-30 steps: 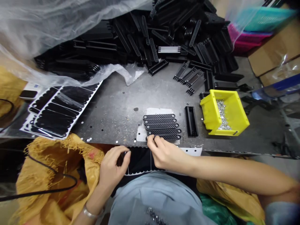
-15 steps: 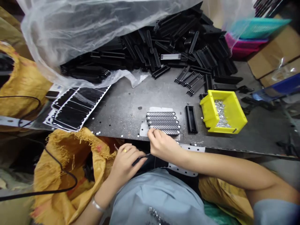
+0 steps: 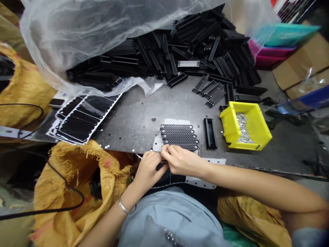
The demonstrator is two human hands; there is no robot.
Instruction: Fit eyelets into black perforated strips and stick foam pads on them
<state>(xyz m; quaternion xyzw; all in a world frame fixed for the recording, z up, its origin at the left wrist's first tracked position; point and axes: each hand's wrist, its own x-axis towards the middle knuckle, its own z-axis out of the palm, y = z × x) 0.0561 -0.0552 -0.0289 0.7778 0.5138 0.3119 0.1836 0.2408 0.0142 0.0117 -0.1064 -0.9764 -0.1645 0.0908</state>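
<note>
My left hand [image 3: 149, 168] and my right hand [image 3: 180, 159] meet at the table's front edge. Both have curled fingers, their tips pressed together. Whatever they pinch is hidden behind the fingers. Just beyond them lie several black strips [image 3: 178, 131] with a lattice pattern and a small pale ring at each end, side by side on a light patch. The nearest strip is partly behind my right hand. Below the hands, a sheet of black stickers with a white, dotted border [image 3: 200, 181] rests over my lap. A black slotted bar [image 3: 210, 133] stands apart to the right.
Right of the bar is a yellow bin [image 3: 262, 132] of small shiny metal pieces. A large heap of black plastic parts [image 3: 195, 41] covers the back, partly under clear plastic [image 3: 77, 31]. Sticker sheets [image 3: 82, 120] lie left. An orange sack [image 3: 59, 192] gapes below the table edge.
My left hand has moved right and up to meet my right hand. My right hand has shifted slightly down and right, off the nearest strip's left end. More of the sticker sheet on my lap shows.
</note>
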